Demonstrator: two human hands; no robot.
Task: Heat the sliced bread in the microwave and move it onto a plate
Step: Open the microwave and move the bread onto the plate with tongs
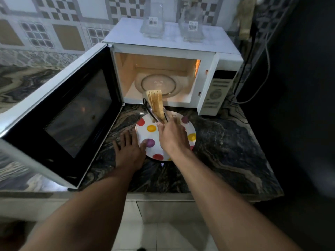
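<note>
A white microwave (224,58) stands on the counter with its door (72,113) swung wide to the left and its inside lit. The glass turntable (158,84) inside is bare. My right hand (173,135) grips black tongs (151,112) that pinch a stack of sliced bread (156,104), held upright over the far edge of a white plate with coloured dots (145,132). My left hand (129,150) lies flat on the counter with its thumb touching the plate's left rim.
Two clear glass jars (152,19) with barcode labels stand on top of the microwave. The dark marbled counter (226,151) stretches to the right of the plate. A cable (261,84) hangs beside the microwave at the right, next to a dark wall.
</note>
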